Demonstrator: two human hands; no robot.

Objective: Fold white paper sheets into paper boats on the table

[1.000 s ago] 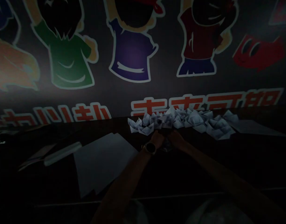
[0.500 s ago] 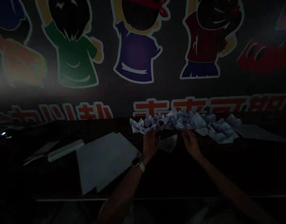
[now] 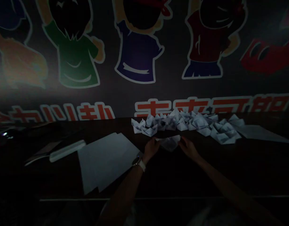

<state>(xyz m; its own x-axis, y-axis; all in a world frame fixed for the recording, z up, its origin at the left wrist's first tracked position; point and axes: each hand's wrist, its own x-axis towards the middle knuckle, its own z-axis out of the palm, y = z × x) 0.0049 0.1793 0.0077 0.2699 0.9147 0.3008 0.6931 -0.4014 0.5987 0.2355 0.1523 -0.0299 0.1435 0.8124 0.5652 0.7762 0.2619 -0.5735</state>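
In dim light, my left hand (image 3: pixel 151 148) and my right hand (image 3: pixel 188 147) each grip one end of a folded white paper piece (image 3: pixel 170 142), held between them just above the dark table (image 3: pixel 229 169). A watch sits on my left wrist. Just beyond the hands, a heap of several folded white paper boats (image 3: pixel 187 124) lies along the table's far edge.
A stack of flat white sheets (image 3: pixel 104 161) lies left of my hands, with a long pale strip (image 3: pixel 68 150) further left. Another flat sheet (image 3: pixel 259 133) lies at the far right. A wall with cartoon figures and red lettering (image 3: pixel 205 105) rises behind the table.
One second ago my hands were close together on a small dark piece. They spread apart, and now both hold the ends of the opened paper piece, slightly nearer to me.
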